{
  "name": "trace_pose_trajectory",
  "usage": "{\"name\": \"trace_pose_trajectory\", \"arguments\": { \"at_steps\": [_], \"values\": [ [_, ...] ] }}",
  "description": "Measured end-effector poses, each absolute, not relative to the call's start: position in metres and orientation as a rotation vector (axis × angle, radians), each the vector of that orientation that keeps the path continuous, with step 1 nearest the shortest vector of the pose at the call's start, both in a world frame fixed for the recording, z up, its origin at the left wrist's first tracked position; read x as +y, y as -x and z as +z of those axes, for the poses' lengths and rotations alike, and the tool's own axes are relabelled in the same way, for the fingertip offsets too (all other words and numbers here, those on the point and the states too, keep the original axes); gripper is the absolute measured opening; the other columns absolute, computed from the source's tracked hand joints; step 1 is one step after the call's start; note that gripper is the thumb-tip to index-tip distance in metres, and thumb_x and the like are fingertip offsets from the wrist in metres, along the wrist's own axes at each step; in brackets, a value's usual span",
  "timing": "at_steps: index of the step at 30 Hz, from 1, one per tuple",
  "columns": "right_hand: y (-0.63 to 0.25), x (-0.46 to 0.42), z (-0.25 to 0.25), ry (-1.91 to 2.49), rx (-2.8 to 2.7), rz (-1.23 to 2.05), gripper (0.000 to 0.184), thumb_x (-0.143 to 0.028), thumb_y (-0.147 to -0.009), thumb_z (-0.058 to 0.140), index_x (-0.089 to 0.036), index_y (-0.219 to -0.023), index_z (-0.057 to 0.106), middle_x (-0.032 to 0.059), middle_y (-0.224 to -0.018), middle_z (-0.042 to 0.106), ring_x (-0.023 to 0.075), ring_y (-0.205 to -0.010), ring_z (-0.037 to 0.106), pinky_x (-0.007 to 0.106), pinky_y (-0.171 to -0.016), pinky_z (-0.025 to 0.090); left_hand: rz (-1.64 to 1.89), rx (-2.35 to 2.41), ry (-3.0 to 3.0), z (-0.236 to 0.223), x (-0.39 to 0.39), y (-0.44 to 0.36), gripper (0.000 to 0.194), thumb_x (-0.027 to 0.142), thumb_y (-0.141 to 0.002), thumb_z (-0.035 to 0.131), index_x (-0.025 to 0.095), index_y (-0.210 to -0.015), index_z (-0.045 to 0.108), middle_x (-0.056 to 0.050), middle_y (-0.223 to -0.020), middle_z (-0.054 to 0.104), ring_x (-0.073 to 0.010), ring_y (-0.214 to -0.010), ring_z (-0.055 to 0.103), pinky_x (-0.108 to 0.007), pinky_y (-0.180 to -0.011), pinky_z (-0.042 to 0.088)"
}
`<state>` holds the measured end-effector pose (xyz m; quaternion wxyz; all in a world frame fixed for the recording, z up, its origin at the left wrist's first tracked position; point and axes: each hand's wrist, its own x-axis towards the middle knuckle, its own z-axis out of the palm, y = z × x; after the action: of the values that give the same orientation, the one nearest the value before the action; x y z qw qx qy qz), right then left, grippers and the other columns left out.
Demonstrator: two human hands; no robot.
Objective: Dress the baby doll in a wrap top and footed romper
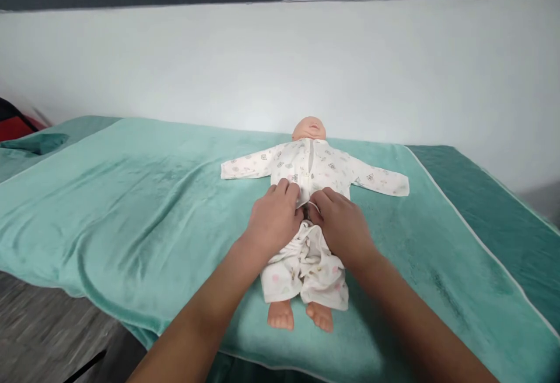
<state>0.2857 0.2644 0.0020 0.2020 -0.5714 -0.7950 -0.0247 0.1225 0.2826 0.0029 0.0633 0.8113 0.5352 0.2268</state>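
Note:
A baby doll (309, 128) lies on its back, its head toward the wall and its bare feet toward me. It wears a white printed shirt (326, 164) with both sleeves spread wide; a narrow gap runs down the upper front. White patterned pants (301, 278) cover its legs and are bunched at the waist. My left hand (276, 213) and my right hand (339, 219) meet at the shirt's lower front edge, fingers curled and pinching the fabric on either side of the front opening. The fingertips are partly hidden.
A teal plush blanket (144, 208) with folds covers the bed beneath the doll. Behind it stands a white wall (175, 62) with a dark band on top. A red and black object (15, 123) sits at the far left; grey wood-look floor (48, 330) shows lower left.

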Motion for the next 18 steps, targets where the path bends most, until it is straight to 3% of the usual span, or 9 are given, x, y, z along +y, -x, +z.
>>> {"name": "trace_pose_trajectory", "arguments": {
  "at_steps": [4, 8, 13, 18],
  "values": [
    [-0.297, 0.264, -0.001, 1.521, -1.692, 0.358, 0.022, -0.043, -0.096, 0.05, -0.023, -0.084, 0.05, -0.0006, -0.069, 0.058, 0.016, -0.062, 0.055, 0.028, -0.059, 0.038, 0.872, 1.593, -2.335, 0.004, 0.288, -0.12, 0.009, 0.025, -0.095, 0.047, 0.023, -0.092, 0.055, -0.004, -0.087, 0.061, -0.0218, -0.081, 0.058, -0.032, -0.067, 0.04],
    [-0.335, 0.265, -0.004, 1.359, -1.079, 0.634, 0.03, -0.051, -0.083, 0.064, -0.025, -0.087, 0.049, -0.0043, -0.067, 0.055, 0.015, -0.06, 0.056, 0.029, -0.058, 0.049, 1.421, 1.513, -1.59, -0.005, 0.302, -0.099, 0.022, 0.038, -0.094, 0.052, 0.021, -0.08, 0.052, 0.002, -0.07, 0.052, -0.0149, -0.066, 0.05, -0.027, -0.061, 0.04],
    [-0.409, 0.253, -0.02, 1.647, -0.884, 0.563, 0.028, -0.04, -0.076, 0.065, -0.023, -0.097, 0.056, -0.0012, -0.07, 0.062, 0.0164, -0.056, 0.055, 0.031, -0.055, 0.047, 1.55, 1.23, -0.775, -0.034, 0.319, -0.05, 0.017, 0.034, -0.089, 0.058, 0.019, -0.082, 0.051, 0.003, -0.066, 0.051, -0.0104, -0.053, 0.046, -0.024, -0.052, 0.039],
    [-0.444, 0.231, -0.03, 2.057, -1.239, 0.195, 0.044, -0.033, -0.082, 0.053, -0.019, -0.124, 0.062, 0.0003, -0.064, 0.061, 0.0208, -0.06, 0.056, 0.033, -0.06, 0.039, 1.383, 1.749, -1.182, -0.051, 0.316, -0.013, 0.017, 0.036, -0.09, 0.055, 0.022, -0.08, 0.051, 0.004, -0.054, 0.049, -0.0144, -0.049, 0.047, -0.027, -0.054, 0.037]
  ]
}}
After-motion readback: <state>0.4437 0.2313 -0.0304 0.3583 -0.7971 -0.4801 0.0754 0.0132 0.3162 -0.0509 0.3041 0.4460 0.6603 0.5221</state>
